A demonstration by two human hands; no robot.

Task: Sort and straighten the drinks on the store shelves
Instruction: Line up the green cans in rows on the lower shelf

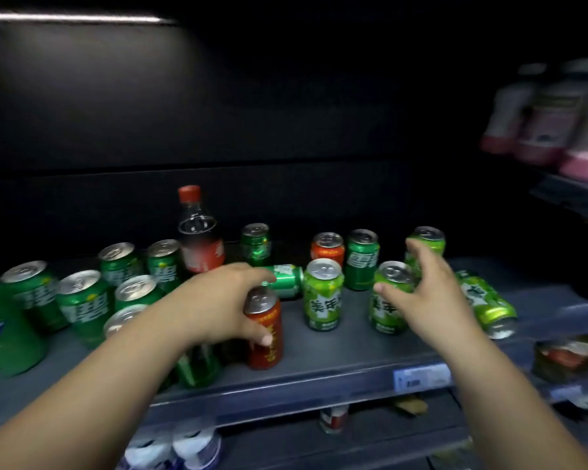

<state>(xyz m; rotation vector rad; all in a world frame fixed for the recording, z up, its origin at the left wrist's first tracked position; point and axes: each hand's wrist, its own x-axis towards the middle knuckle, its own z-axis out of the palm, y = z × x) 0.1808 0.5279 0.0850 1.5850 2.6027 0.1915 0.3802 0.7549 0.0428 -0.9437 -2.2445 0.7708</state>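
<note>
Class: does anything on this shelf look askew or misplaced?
Two cans lie toppled: a dark green can behind the red can the left hand grips, and a light green can beside the right hand.

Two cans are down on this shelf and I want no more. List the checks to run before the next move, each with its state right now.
1. Left hand grips the red can: ok, fingers and thumb curl round it.
2. Red can upright: ok.
3. Right hand holds the light green can: not ok, its fingers are spread open at the can.
4. Right thumb touching that can: cannot tell.
5. All cans standing: not ok, a dark green can lies behind the red can and a fallen light green can lies at the right.
6. Reds grouped: not ok, an orange-red can stands at the back among green ones.
</note>
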